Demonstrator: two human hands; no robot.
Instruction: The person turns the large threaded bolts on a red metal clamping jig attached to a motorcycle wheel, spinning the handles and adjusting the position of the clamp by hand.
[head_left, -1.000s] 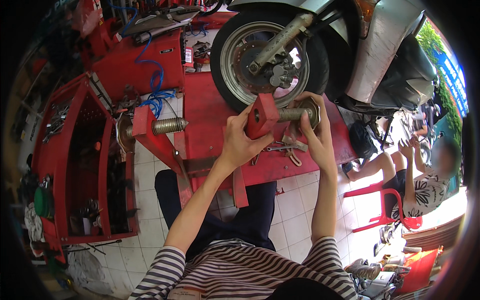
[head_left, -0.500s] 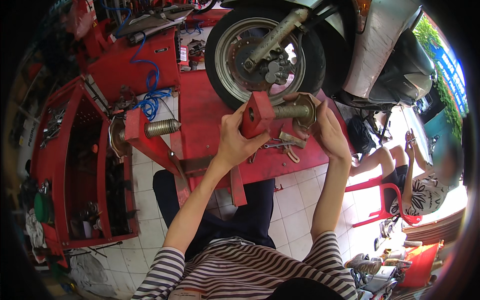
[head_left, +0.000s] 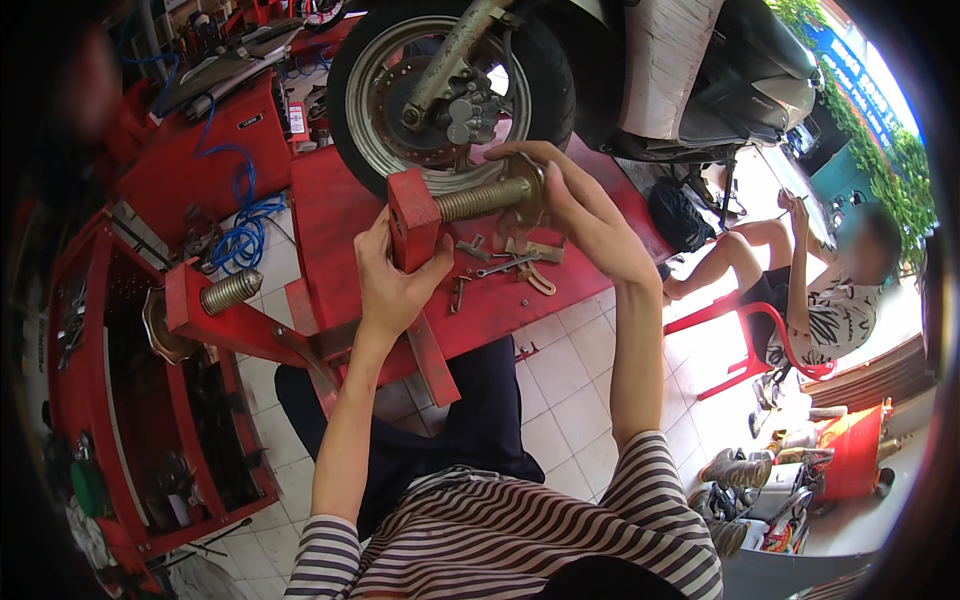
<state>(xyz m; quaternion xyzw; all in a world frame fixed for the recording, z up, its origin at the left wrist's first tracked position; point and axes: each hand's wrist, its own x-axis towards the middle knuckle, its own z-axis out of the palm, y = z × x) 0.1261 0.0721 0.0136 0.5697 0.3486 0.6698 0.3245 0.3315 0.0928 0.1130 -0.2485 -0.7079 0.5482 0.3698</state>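
My left hand (head_left: 392,290) is wrapped round a red metal block (head_left: 413,215) at the end of a clamp arm. A thick threaded screw (head_left: 482,200) runs out of the block to the right. My right hand (head_left: 598,228) curls round the wavy-edged metal handwheel (head_left: 533,190) at the screw's outer end, fingers over its far side. To the left, a matching red arm (head_left: 190,305) carries a second threaded screw (head_left: 232,290) with its own handwheel (head_left: 165,328). Both arms belong to a red frame beside the red platform (head_left: 335,200).
A motorcycle's front wheel (head_left: 360,110) stands on the platform just beyond my hands. Pliers (head_left: 535,275) and a wrench (head_left: 505,264) lie near it. A red tool cabinet (head_left: 95,350) is at left, with a blue hose (head_left: 245,215) behind. Another person sits on a red chair (head_left: 745,330) at right.
The view has swung, moving most of the scene left and up in the picture. More thread shows between block and handwheel. My right hand's fingers have shifted over the wheel; my left hand still grips the block.
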